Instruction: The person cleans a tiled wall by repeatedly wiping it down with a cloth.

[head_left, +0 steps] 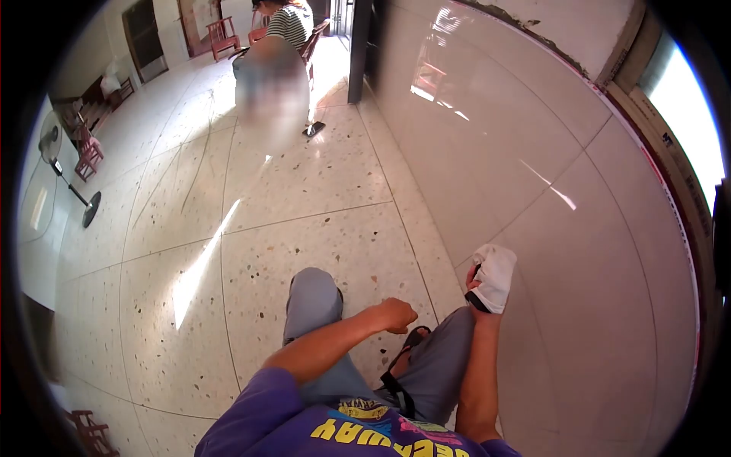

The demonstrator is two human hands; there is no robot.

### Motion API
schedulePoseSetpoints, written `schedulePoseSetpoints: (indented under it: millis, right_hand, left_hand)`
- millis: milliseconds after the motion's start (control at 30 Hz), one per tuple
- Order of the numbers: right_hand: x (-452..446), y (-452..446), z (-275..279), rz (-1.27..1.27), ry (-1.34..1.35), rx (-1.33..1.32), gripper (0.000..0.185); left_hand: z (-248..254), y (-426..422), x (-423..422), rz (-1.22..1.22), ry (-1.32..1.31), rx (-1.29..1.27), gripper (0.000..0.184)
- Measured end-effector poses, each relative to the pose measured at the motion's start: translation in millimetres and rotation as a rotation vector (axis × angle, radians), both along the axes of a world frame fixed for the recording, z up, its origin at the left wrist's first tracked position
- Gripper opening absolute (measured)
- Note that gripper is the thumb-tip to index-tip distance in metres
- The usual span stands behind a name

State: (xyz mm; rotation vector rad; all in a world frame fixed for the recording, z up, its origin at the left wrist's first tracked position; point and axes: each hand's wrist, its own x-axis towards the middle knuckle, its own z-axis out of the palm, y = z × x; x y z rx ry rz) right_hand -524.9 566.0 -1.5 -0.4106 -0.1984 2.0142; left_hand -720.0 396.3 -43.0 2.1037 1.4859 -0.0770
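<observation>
My left hand is closed, held between my knees above the speckled floor, and I see nothing in it. At the right, beside the tiled wall, my right hand is closed around a white cloth item with a dark edge, which covers most of the hand. A black strap hangs over my grey trousers. Below it, a dark sandal shows on my foot.
A person in a striped top sits ahead, partly blurred. A dark phone-like object lies on the floor. A standing fan and red chairs are at the left and back. The glossy tiled wall borders my right side.
</observation>
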Motion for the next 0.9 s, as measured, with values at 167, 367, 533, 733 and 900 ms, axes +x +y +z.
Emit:
schedulePoseSetpoints:
  millis: [167,367,533,733,900]
  right_hand:
    - [2.0,8.8,-13.9,0.066,-0.047,0.087,0.042]
    - [6.1,21.9,-10.7,0.115,-0.149,-0.208,0.043]
    - [10.5,36.1,-24.9,0.110,-0.184,-0.210,0.043]
    - [4.4,32.5,-36.2,0.132,-0.204,-0.197,0.047]
    - [6.5,34.8,-38.4,0.164,-0.185,-0.174,0.048]
  left_hand:
    - [3.2,-0.1,-2.4,-0.017,0.073,-0.059,0.032]
    - [6.2,3.0,-3.9,-0.047,0.113,-0.128,0.037]
    - [7.4,2.6,-4.4,-0.065,0.112,-0.125,0.036]
    - [5.9,1.4,-1.5,-0.046,0.097,-0.099,0.036]
    - [44.2,-5.5,-2.0,-0.062,-0.325,0.041,0.033]
